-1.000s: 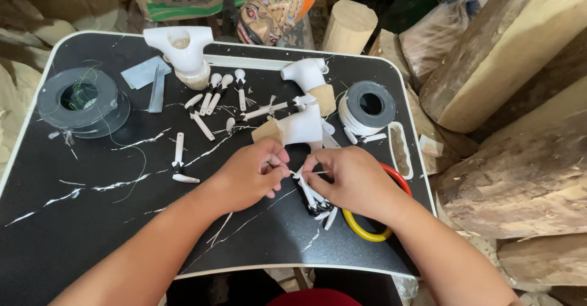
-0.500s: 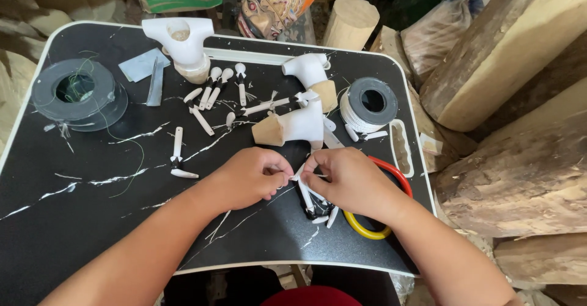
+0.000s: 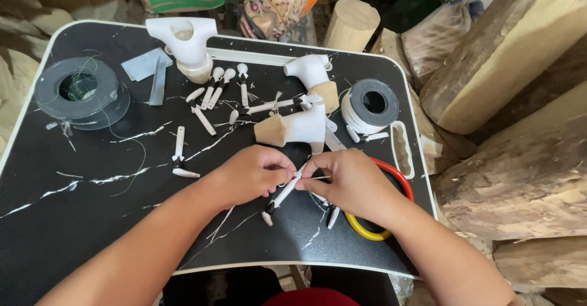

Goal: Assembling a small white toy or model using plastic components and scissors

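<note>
My left hand (image 3: 251, 174) and my right hand (image 3: 348, 184) meet over the black marbled tray table (image 3: 92, 220). Both pinch a thin white wooden stick piece (image 3: 280, 197) with a dark tip, which slants down to the left between them. Just beyond my hands stands a white-painted carved wooden body (image 3: 293, 129). Under my right wrist lies a red and yellow ring (image 3: 367, 229), with more small white sticks (image 3: 333, 215) next to it.
Several white spoon-like sticks (image 3: 211, 92) lie in the middle. A grey spool (image 3: 76, 92) with green thread sits at left, a spool of white cord (image 3: 370, 107) at right. Two more white carved pieces (image 3: 186, 43) (image 3: 312, 73) stand behind. Logs (image 3: 507, 55) are stacked on the right.
My hands have come a little closer together around the stick, and the view has shifted slightly. The other pieces on the table have not moved.
</note>
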